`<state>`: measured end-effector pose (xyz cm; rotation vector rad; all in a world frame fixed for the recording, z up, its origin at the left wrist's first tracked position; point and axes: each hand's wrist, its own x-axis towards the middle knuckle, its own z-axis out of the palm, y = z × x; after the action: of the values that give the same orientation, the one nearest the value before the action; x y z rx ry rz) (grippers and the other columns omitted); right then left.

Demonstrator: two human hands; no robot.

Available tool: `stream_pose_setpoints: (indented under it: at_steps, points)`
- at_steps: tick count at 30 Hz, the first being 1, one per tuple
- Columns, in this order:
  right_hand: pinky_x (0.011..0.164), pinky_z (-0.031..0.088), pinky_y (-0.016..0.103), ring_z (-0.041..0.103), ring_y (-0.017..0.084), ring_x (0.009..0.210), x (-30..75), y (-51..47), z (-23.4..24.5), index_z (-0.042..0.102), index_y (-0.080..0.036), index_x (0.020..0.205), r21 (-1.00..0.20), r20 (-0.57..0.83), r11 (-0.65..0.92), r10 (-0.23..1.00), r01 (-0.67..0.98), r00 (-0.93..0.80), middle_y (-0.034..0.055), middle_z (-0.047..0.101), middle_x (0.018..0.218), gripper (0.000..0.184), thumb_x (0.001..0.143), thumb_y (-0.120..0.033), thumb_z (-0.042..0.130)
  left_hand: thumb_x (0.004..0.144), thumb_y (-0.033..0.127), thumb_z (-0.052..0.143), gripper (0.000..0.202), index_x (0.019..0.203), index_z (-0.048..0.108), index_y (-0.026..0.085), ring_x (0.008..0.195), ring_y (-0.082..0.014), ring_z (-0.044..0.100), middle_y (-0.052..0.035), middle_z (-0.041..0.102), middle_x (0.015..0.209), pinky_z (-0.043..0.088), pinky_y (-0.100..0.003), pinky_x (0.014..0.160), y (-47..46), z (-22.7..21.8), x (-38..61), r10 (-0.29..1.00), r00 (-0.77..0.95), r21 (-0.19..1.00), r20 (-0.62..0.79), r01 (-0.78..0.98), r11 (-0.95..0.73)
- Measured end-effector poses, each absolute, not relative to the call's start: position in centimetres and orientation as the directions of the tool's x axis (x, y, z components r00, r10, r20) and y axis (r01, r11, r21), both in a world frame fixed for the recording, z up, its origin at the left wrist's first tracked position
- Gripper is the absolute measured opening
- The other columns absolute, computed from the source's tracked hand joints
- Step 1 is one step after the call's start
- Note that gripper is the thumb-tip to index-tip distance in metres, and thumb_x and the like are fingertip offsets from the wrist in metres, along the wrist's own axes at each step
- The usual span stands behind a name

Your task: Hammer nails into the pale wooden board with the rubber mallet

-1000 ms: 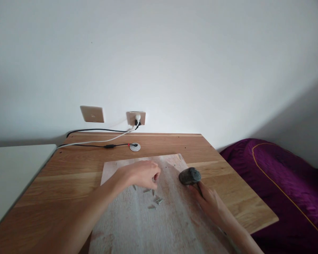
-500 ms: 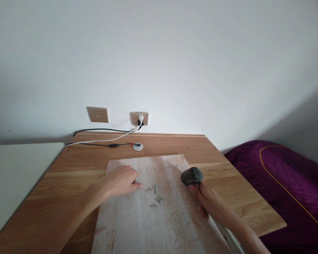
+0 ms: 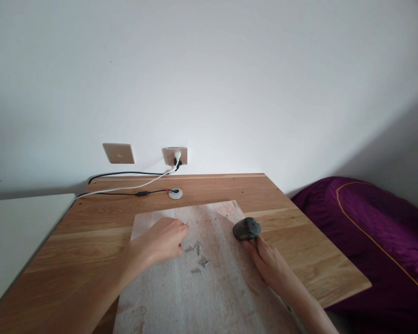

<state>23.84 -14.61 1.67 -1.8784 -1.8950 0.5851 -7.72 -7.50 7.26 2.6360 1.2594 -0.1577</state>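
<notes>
A pale worn wooden board (image 3: 209, 287) lies on a brown wooden desk (image 3: 90, 232). Several small grey screws (image 3: 198, 255) lie loose near the board's middle. My left hand (image 3: 163, 239) rests on the board just left of the screws, fingers curled and pinched together at the tips; what they hold, if anything, is too small to make out. My right hand (image 3: 268, 264) is closed around a handle whose dark grey stone-like head (image 3: 246, 228) sits at the board's right edge.
Two wall plates sit above the desk's back edge; the socket (image 3: 176, 156) has plugs in it. White and black cables (image 3: 125, 189) run across the desk's back to a round grommet (image 3: 175, 193). A purple bedcover (image 3: 369, 232) lies right, a white surface (image 3: 17, 232) left.
My left hand has drawn back from over the screws to their left, and now pinches at the board. My right hand and the stone-headed tool have barely moved; the view has swayed slightly.
</notes>
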Motion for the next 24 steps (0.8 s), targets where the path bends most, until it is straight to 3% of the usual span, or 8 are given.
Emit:
stream_pose_setpoints:
  at_steps: [2, 4, 8, 11, 18, 24]
  points:
    - [0.066, 0.050, 0.033, 0.074, 0.028, 0.068, 23.8, -14.6, 1.5, 0.063, -0.023, 0.101, -0.552, 0.009, 0.018, 1.000, 0.834, -0.015, 0.0061, 0.072, 0.069, 0.030, 0.102, -0.039, 0.038, 0.069, 0.005, 0.057, 0.016, 0.072, 0.063, 0.019, 0.067, -0.0232, 0.065, -0.0066, 0.070, 0.073, 0.038, -0.030, 0.059, -7.3, 7.1, -7.5, 0.729, 0.658, 0.192, -0.189, 0.753, -0.630]
    - [0.069, 0.050, 0.033, 0.075, 0.029, 0.076, 23.5, -14.7, 1.5, 0.063, -0.022, 0.103, -0.554, 0.030, 0.023, 1.000, 0.832, -0.007, 0.0082, 0.074, 0.077, 0.032, 0.104, -0.039, 0.036, 0.069, 0.006, 0.059, 0.018, 0.078, 0.066, 0.020, 0.068, -0.0208, 0.064, -0.0034, 0.070, 0.074, 0.038, -0.028, 0.060, -6.8, 7.0, -7.1, 0.698, 0.700, 0.310, -0.150, 0.704, -0.639]
    - [0.074, 0.050, 0.034, 0.076, 0.030, 0.089, 23.1, -14.9, 1.6, 0.062, -0.021, 0.102, -0.575, 0.064, 0.024, 0.998, 0.818, 0.015, 0.0116, 0.077, 0.090, 0.031, 0.104, -0.039, 0.037, 0.072, 0.008, 0.063, 0.020, 0.085, 0.071, 0.020, 0.071, -0.0144, 0.063, 0.0013, 0.071, 0.078, 0.042, -0.023, 0.066, -4.5, 6.5, -4.7, 0.650, 0.760, 0.605, 0.023, 0.507, -0.614]
    - [0.072, 0.050, 0.034, 0.076, 0.030, 0.087, 23.1, -14.9, 1.7, 0.062, -0.022, 0.103, -0.584, 0.053, 0.020, 0.999, 0.812, 0.014, 0.0114, 0.077, 0.088, 0.029, 0.104, -0.038, 0.038, 0.080, 0.009, 0.063, 0.013, 0.084, 0.073, 0.017, 0.075, -0.0137, 0.064, -0.0009, 0.074, 0.083, 0.045, -0.022, 0.071, -2.1, 5.6, -2.0, 0.700, 0.700, 0.718, 0.144, 0.413, -0.561]
    - [0.075, 0.047, 0.034, 0.075, 0.031, 0.092, 22.8, -15.1, 2.3, 0.060, -0.021, 0.105, -0.565, 0.004, -0.017, 1.000, 0.825, 0.024, 0.0119, 0.077, 0.092, 0.033, 0.105, -0.039, 0.033, 0.089, 0.012, 0.064, 0.015, 0.096, 0.076, 0.017, 0.084, -0.0152, 0.068, -0.0042, 0.075, 0.095, 0.048, -0.024, 0.078, -0.6, 1.9, 0.4, 0.780, 0.560, 0.757, 0.281, 0.370, -0.538]
    - [0.072, 0.047, 0.033, 0.075, 0.031, 0.089, 22.6, -15.1, 2.7, 0.061, -0.021, 0.109, -0.563, -0.027, -0.046, 0.999, 0.825, 0.037, 0.0113, 0.077, 0.090, 0.033, 0.105, -0.039, 0.034, 0.087, 0.009, 0.064, 0.019, 0.096, 0.077, 0.018, 0.085, -0.0161, 0.068, -0.0037, 0.074, 0.094, 0.050, -0.026, 0.080, -1.2, 1.1, -0.3, 0.776, 0.574, 0.741, 0.263, 0.394, -0.543]
